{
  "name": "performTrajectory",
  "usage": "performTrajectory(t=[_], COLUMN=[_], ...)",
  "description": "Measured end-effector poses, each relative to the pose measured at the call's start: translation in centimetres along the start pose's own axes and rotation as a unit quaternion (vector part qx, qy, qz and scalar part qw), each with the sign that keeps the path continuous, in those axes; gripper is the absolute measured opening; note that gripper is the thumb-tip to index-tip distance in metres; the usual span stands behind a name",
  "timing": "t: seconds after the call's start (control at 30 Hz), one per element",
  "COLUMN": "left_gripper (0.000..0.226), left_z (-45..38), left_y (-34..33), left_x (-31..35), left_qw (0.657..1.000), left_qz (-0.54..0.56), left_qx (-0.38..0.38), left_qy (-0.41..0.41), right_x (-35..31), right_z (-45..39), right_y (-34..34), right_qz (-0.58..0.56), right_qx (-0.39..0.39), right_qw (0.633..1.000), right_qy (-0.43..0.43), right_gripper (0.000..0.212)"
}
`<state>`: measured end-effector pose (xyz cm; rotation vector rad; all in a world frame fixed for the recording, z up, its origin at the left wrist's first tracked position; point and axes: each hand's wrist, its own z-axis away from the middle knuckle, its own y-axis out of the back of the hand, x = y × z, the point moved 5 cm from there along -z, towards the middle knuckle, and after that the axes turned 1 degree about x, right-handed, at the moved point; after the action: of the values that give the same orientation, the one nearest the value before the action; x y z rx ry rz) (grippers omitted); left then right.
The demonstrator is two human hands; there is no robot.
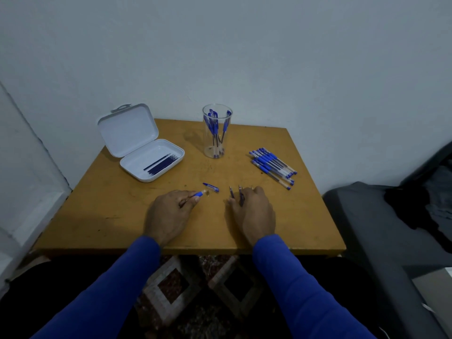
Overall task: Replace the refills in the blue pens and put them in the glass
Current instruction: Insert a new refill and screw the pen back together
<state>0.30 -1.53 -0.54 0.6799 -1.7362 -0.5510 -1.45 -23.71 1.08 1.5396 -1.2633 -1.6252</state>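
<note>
Pen barrel (198, 193) pinched in left hand (168, 212).

Around the work area

A square ochre wooden surface (122, 211) stands against a plain pale wall (244, 45); a patterned brown-and-cream rug (186, 285) lies beneath it, with dark grey upholstered furniture (367, 228) carrying black cloth (411, 206) to the right.

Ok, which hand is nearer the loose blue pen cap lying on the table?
Left. The left hand lies just below-left of the blue pen cap, its held pen tip almost reaching it; the right hand sits farther right.
</note>
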Motion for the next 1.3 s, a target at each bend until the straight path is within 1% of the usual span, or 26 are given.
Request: performTrajectory(t=[0.2,0.63,0.8,0.93,1.03,1.13,1.3], left_gripper=[0.035,0.035,0.035,0.034,0.032,0.031,0.030], left_z=[-0.1,-0.1,-0.3,-0.4,-0.6,-1.2,-2.3], left_y=[0.0,0.0,0.1,0.7,1.5,2.9,6.0], left_x=[0.0,0.2,0.2,0.5,0.7,0.4,-2.1], left_qw=[1.000,1.000,1.000,0.999,0.999,0.998,0.994], left_qz=[-0.005,-0.018,0.001,0.034,0.047,0.048,0.066], left_qx=[-0.006,-0.004,-0.009,0.008,0.025,0.042,0.093], left_qy=[0.003,0.002,0.010,-0.001,-0.012,-0.023,-0.004], right_x=[0.0,0.5,0.1,-1.6,-3.8,-6.9,-12.6], right_z=[-0.4,-0.8,-0.7,-0.9,-1.3,-1.9,-3.1], right_y=[-0.3,-0.2,0.4,0.4,-0.1,-0.8,-2.2], right_qz=[0.050,0.047,0.044,0.046,0.036,0.037,0.037], right_qx=[0.006,-0.001,0.019,0.027,0.012,0.001,0.005], right_qw=[0.999,0.999,0.999,0.998,0.997,0.994,0.982], right_qy=[0.005,0.000,0.005,0.042,0.071,0.107,0.183], right_gripper=[0.027,0.028,0.027,0.028,0.027,0.026,0.025])
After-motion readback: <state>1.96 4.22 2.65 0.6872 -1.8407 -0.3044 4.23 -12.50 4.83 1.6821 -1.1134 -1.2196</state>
